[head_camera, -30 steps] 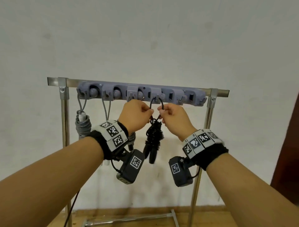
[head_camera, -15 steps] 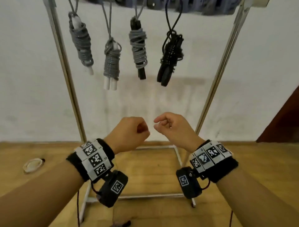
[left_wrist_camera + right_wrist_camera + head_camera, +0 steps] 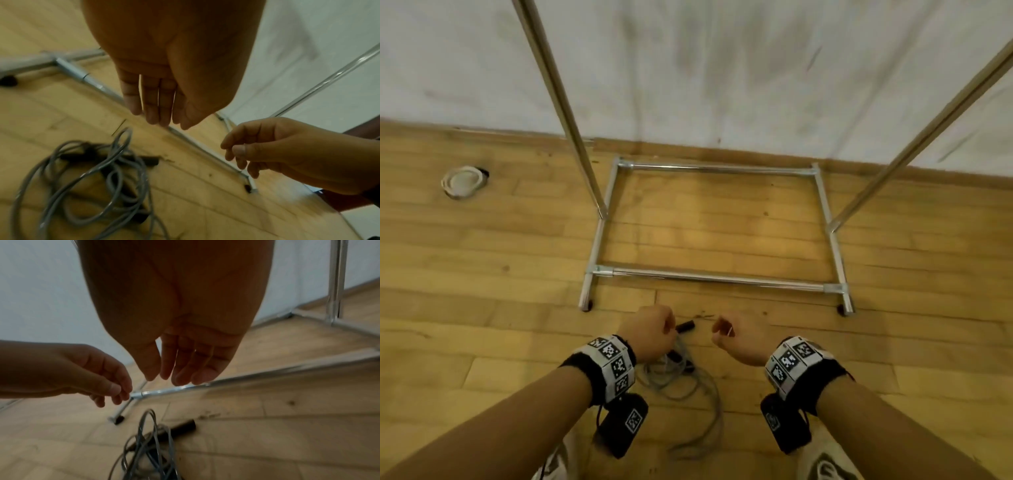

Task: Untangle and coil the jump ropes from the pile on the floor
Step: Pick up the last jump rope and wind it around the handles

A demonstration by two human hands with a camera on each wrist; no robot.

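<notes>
Head view: left hand [image 3: 650,330] and right hand [image 3: 736,339], fingers loosely curled and holding nothing, hover above the tangled grey jump rope [image 3: 681,380] lying below and between them. Risk, judged: lifting one loop would tighten the tangle around the black handle [image 3: 685,326].

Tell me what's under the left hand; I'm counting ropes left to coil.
Under the left hand, a tangled grey rope with a black handle lies on the floor. The wrist covers part, so no sure count.
</notes>
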